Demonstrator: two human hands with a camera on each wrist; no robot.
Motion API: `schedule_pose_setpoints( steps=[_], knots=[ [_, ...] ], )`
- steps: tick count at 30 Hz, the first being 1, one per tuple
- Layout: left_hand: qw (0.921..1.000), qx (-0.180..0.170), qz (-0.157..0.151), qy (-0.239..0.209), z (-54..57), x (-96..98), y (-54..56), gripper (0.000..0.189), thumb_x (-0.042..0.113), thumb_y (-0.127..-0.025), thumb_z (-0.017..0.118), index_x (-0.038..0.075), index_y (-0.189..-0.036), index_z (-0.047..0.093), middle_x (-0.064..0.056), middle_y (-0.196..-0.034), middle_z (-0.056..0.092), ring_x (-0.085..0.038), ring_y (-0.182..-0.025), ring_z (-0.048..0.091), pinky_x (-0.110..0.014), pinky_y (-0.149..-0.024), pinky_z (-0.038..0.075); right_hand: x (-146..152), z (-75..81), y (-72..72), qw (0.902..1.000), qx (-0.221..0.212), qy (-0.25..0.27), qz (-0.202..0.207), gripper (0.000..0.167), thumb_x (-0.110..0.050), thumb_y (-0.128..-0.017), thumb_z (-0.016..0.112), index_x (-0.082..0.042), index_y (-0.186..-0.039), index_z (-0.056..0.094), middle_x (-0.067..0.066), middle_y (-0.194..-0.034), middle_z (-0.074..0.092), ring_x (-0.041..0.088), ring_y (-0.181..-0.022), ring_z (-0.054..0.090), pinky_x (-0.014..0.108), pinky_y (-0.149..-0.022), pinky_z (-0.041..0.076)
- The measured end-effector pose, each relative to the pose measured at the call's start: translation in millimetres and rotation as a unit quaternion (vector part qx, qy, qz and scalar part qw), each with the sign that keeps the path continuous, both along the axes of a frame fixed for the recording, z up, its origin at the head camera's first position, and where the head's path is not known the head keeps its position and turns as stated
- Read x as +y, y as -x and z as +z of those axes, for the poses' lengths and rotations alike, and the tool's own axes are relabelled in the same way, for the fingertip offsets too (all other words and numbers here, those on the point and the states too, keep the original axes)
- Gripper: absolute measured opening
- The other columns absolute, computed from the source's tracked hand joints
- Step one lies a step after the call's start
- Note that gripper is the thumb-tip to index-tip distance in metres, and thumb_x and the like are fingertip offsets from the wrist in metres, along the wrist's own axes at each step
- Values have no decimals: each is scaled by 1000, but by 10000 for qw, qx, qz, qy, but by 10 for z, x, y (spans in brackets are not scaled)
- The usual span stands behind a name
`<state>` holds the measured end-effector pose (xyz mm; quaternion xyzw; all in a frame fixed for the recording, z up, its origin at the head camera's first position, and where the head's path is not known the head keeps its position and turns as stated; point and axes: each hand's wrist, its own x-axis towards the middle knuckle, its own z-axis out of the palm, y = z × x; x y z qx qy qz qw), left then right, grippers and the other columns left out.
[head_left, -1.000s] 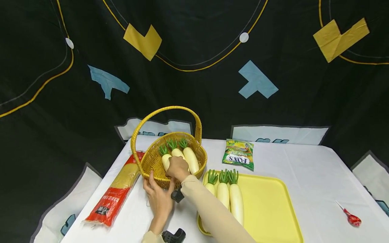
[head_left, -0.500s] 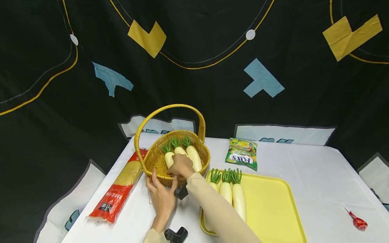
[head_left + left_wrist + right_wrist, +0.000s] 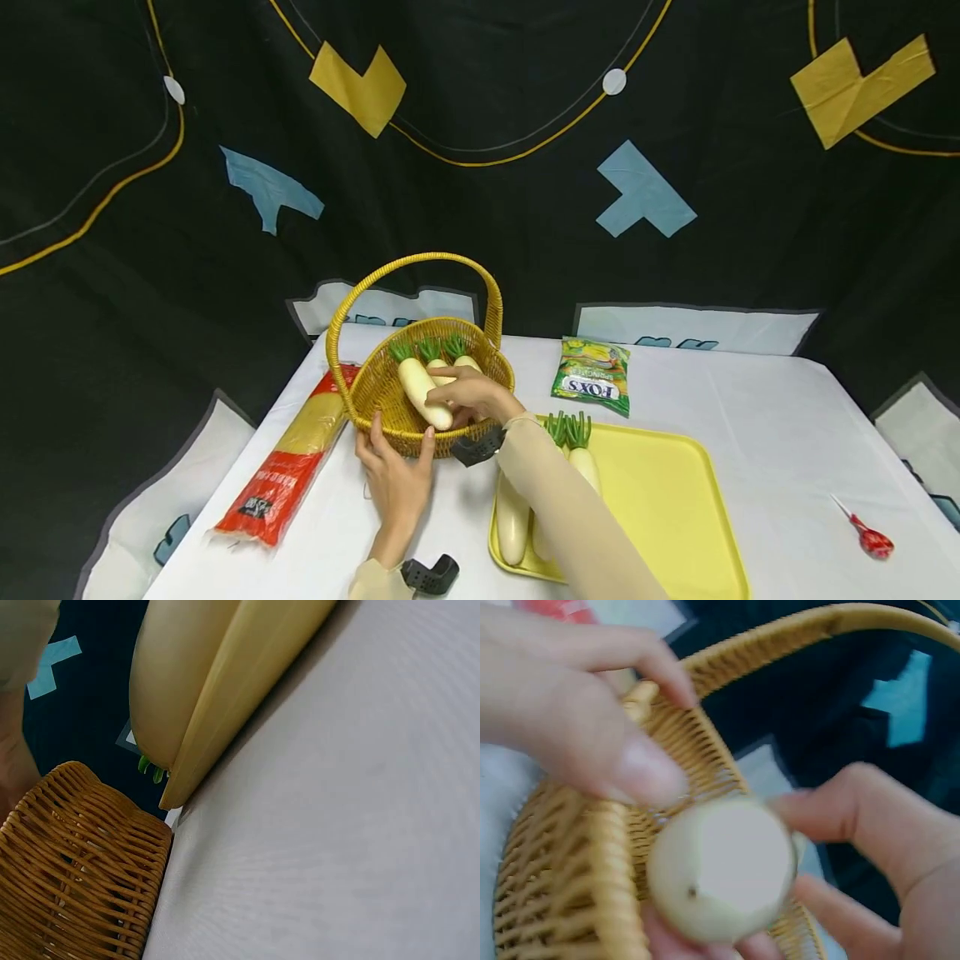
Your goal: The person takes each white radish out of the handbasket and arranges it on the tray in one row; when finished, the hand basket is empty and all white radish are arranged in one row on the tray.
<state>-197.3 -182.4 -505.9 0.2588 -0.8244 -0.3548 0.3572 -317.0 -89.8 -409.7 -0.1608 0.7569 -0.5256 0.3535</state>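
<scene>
A yellow wicker basket (image 3: 381, 398) with a tall arched handle stands at the back left of the table. My left hand (image 3: 399, 487) grips its near rim, thumb over the edge, also seen in the right wrist view. Inside lie three white radishes with green tops. My right hand (image 3: 480, 393) reaches into the basket and holds the leftmost white radish (image 3: 417, 385); in the right wrist view, fingers lie around that radish's blunt end (image 3: 720, 870). The other two radishes are partly hidden by this hand. The left wrist view shows the basket's woven side (image 3: 82, 862).
A yellow tray (image 3: 660, 492) stands to the right, with more white radishes (image 3: 512, 521) partly under the right sleeve. A red and yellow packet (image 3: 288, 467) lies left of the basket. Behind the tray is a green FOX'S bag (image 3: 592, 375); a red lollipop (image 3: 873, 543) lies far right.
The leftmost radish has shifted left and toward me in the basket. My right hand has moved right, its fingers now more spread. My left hand stays on the rim.
</scene>
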Motion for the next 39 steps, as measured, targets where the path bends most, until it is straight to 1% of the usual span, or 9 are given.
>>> schedule_pose_setpoints(
  steps=[4,10,13,17,23,30,33,36,39],
  knots=[
    [10000,-24,-43,-9,8,-15,5,85,46,-75,68,16,-140,23,-30,-138,19,-50,-109,42,-58,-81,38,168,37,39,9976,-64,632,272,64,-16,-77,64,-30,-135,40,5,-87,59,13,-63,54,30,-54,51],
    [9999,-72,-91,-97,29,-54,7,85,48,-75,67,17,-141,22,-30,-139,16,-50,-111,39,-58,-82,38,459,110,11,9881,-158,1475,400,59,-11,-82,59,-30,-135,41,5,-106,55,13,-77,56,31,-64,51],
    [9999,-77,-97,-105,28,-73,4,85,49,-76,66,18,-141,21,-30,-139,15,-50,-112,38,-59,-83,37,617,149,-38,9817,-186,1843,446,59,-7,-84,55,-27,-138,37,5,-107,54,13,-82,57,32,-67,52],
    [9998,-73,-107,-118,9,-71,-5,85,49,-76,66,17,-142,21,-30,-138,15,-51,-112,38,-58,-83,37,890,173,-136,9718,-191,2306,452,63,-4,-85,52,-22,-142,30,2,-104,56,11,-80,58,27,-61,51],
    [9997,-122,-174,-155,-13,-39,-10,87,49,-76,66,16,-142,21,-30,-138,15,-51,-112,38,-58,-82,36,1475,162,-328,9614,-171,2743,91,68,-3,-86,53,-17,-145,20,3,-107,56,11,-82,62,26,-60,54],
    [9995,-183,-218,-118,-7,-52,2,88,49,-76,65,18,-143,17,-30,-138,14,-52,-112,37,-59,-82,37,2109,-34,-568,9751,342,2067,-726,71,-11,-87,58,-14,-145,17,3,-110,53,11,-87,62,32,-66,55],
    [9994,-204,-249,-148,-2,-55,8,88,50,-76,65,19,-143,17,-30,-139,13,-52,-112,37,-59,-82,37,2270,-162,-679,9774,451,1721,-1140,71,-13,-87,58,-13,-144,16,9,-110,51,14,-87,62,35,-66,55],
    [9991,-238,-282,-213,0,-46,14,87,50,-77,64,18,-143,17,-31,-139,12,-52,-112,37,-59,-81,37,2346,-274,-787,9746,431,1266,-1794,68,-12,-86,58,-17,-143,20,17,-113,47,17,-83,62,36,-64,55],
    [9989,-256,-287,-266,0,-34,24,87,50,-77,64,18,-143,17,-31,-139,12,-53,-113,36,-60,-79,38,2364,-346,-870,9668,413,754,-2408,69,-11,-84,60,-19,-142,23,22,-117,41,18,-78,61,36,-62,54]
  ],
)
